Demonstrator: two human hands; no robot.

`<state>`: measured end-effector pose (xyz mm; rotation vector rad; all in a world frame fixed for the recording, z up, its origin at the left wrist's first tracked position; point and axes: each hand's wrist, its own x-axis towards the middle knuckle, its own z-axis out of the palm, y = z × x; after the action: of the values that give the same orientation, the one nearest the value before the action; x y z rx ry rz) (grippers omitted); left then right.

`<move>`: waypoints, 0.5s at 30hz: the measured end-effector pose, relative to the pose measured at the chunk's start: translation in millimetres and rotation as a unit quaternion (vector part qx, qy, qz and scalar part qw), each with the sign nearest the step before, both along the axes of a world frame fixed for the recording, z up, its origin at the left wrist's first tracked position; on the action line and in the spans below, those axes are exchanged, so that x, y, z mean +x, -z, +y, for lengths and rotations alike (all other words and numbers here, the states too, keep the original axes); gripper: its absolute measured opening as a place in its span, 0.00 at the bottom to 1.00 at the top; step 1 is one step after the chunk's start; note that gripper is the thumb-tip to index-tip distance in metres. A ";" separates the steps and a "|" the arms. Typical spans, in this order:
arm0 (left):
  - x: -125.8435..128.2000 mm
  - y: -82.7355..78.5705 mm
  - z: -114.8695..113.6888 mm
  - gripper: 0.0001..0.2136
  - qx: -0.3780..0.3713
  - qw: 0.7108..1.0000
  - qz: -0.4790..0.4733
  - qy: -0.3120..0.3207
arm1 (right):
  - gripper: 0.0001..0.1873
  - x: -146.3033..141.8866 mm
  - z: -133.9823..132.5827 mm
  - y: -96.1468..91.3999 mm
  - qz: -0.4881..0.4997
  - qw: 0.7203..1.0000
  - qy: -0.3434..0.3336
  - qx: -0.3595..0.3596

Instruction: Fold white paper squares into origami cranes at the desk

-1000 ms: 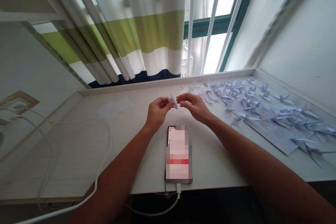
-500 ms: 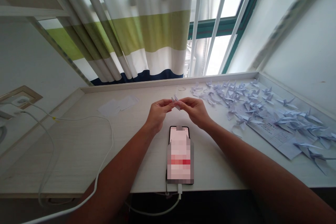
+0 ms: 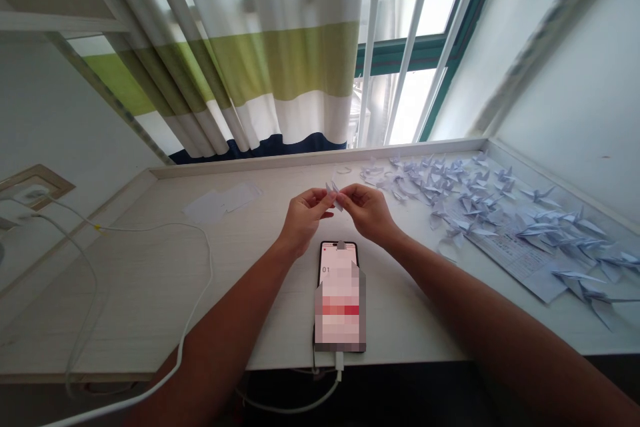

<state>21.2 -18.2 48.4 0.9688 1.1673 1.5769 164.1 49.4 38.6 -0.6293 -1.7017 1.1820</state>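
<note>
A small folded white paper with narrow points sticking up is pinched between my two hands, above the table. My left hand is closed on its left side, thumb and fingertips together. On its right side my right hand grips it the same way. My fingers cover most of the paper, so its full shape is hidden. Nearer to me, between my forearms, a phone lies face up with its screen lit and partly blurred.
Many folded paper cranes are heaped at the right, some over a printed sheet. Flat paper pieces lie at the left. A white cable crosses the left side and over my left forearm. The white table has a raised back edge.
The view has shifted slightly. My left fingers have moved a little on the folded paper, with lower fingertips now showing. Both hands still hold it in about the same place.
</note>
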 end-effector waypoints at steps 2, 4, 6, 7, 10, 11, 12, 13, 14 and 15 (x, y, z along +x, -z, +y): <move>0.6 0.4 0.2 0.15 0.020 0.999 0.048 -0.003 | 0.20 0.3 2.1 2.5 0.009 1.000 -0.010 -0.011; 0.5 1.5 0.6 0.16 0.036 0.996 0.087 -0.003 | 0.19 0.6 4.0 4.6 0.022 1.000 -0.004 -0.017; 0.2 2.9 1.1 0.16 0.051 0.992 0.115 -0.010 | 0.18 1.0 4.3 4.7 0.036 0.999 0.010 -0.013; 0.0 3.7 1.2 0.16 0.057 0.990 0.127 -0.017 | 0.17 1.3 3.5 3.6 0.041 0.999 0.017 -0.005; -0.1 5.0 0.4 0.15 0.064 0.984 0.163 -0.031 | 0.14 2.9 -2.4 -3.0 0.027 0.998 0.031 0.044; 0.0 5.0 -0.3 0.15 0.067 0.981 0.177 -0.035 | 0.13 3.6 -4.7 -5.5 0.016 0.997 0.037 0.062; 0.4 4.8 -1.1 0.15 0.070 0.978 0.190 -0.040 | 0.13 4.3 -6.8 -7.6 0.004 0.996 0.048 0.077; 0.8 4.5 -1.8 0.15 0.075 0.975 0.205 -0.045 | 0.12 4.8 -8.5 -9.1 -0.005 0.994 0.060 0.088; 1.3 4.2 -2.5 0.14 0.081 0.971 0.221 -0.051 | 0.11 5.3 -9.7 -9.9 -0.013 0.992 0.072 0.099; 1.8 4.1 -3.1 0.14 0.087 0.966 0.236 -0.055 | 0.11 5.6 -10.2 -10.1 -0.018 0.991 0.083 0.108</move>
<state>23.0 -21.3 44.3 1.4758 1.4403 1.6025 169.7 39.2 48.7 -0.6473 -1.7418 0.8607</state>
